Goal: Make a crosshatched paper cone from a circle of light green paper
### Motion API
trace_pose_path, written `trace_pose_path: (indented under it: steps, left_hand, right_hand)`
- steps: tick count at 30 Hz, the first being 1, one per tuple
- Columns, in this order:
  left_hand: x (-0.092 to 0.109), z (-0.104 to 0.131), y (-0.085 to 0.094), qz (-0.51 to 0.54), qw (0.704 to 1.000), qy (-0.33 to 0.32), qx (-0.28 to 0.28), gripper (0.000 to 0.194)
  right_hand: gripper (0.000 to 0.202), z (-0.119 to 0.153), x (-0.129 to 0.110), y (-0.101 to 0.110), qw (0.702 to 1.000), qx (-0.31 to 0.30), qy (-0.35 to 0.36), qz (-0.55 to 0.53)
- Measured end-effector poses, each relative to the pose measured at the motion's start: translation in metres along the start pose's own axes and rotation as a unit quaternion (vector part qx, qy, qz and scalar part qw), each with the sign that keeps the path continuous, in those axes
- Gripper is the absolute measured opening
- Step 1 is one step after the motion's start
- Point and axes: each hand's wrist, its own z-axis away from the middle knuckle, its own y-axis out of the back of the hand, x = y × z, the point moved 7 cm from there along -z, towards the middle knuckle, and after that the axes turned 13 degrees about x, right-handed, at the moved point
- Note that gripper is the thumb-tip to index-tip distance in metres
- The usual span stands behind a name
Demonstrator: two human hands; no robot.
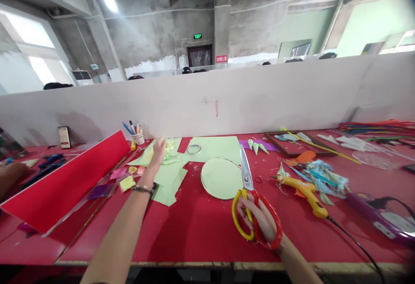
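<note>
Red bench (201,228) against a white partition, concrete hall behind. Right hand (259,221): fingers through the loops of the scissors (251,197), gripping them, blades shut and pointing away over a green paper disc (220,178). Left hand (158,150): stretched far forward, fingers loosely spread, at the green paper scraps (168,176). Yellow glue gun (303,191) lies just right of the scissors; red board (65,180) at left.

Paper circle (221,177) at table (194,232) centre, scissors (251,197) at its right edge, glue gun (303,191) further right, paper sheets (168,176) left of circle, pen cup (138,137) behind them, tape ring (193,149) behind circle, partition (207,102) along the back.
</note>
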Motion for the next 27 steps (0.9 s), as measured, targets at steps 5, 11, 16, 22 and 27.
trace_pose_path:
  steps: [5, 11, 16, 22, 27]
  left_hand:
    - [0.007, 0.094, -0.055, -0.044, 0.979, -0.048, -0.191, 0.040]
    - [0.005, 0.139, -0.094, -0.117, 0.962, -0.037, -0.243, 0.073]
    - [0.007, 0.139, -0.104, -0.160, 0.964, 0.002, -0.213, 0.084]
    - [0.015, 0.138, -0.104, -0.122, 0.973, 0.015, -0.196, 0.066]
    - [0.022, 0.135, -0.088, -0.039, 0.969, 0.006, -0.242, 0.024]
  right_hand:
    - [0.038, 0.000, 0.000, 0.000, 1.000, -0.005, 0.001, 0.000]
    - [0.034, 0.002, -0.006, -0.001, 1.000, 0.000, 0.006, -0.005]
    - [0.036, 0.000, -0.004, -0.002, 1.000, -0.002, 0.002, -0.001]
    - [0.036, 0.000, -0.002, 0.001, 1.000, 0.004, 0.002, -0.005]
    - [0.035, 0.000, -0.001, 0.002, 1.000, -0.001, -0.001, 0.003]
